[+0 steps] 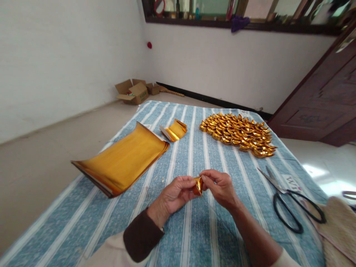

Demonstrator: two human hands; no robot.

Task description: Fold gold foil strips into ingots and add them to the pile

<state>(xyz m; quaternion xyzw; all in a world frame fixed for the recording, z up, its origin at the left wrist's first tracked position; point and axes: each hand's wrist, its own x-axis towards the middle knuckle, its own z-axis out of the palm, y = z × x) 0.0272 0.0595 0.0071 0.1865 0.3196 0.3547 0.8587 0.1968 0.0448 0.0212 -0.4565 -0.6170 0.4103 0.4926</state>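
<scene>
Both hands, left (174, 193) and right (219, 187), pinch one small folded gold-foil piece (198, 185); many finished gold-foil ingots (239, 133) lie massed, thick gold-foil sheet stack (122, 161) remains.

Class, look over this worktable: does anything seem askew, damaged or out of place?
Little stands out. The stack of gold foil sheets hangs over the left edge of the striped cloth, its corners curling up. The scissors lie open. Both hands, left hand and right hand, pinch a small foil piece.
</scene>
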